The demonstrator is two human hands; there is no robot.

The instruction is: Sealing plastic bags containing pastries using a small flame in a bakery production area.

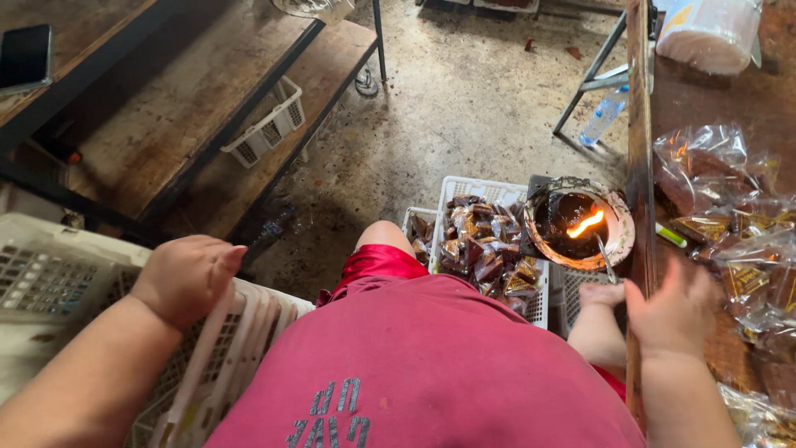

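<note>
Left hand (186,278) on white crates (224,348), clear packets (730,207) right.

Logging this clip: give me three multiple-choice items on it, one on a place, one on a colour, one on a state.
1. Where does the left hand rest?
A. on the stacked white crates
B. on the phone
C. on the bottle

2. What colour is the shirt?
A. blue
B. red
C. white

3. The wick in the bowl is:
A. unlit
B. covered
C. burning

Answers: 1 A, the fist lies on the crate rims; 2 B, the cloth is red; 3 C, an orange flame shows.
</note>
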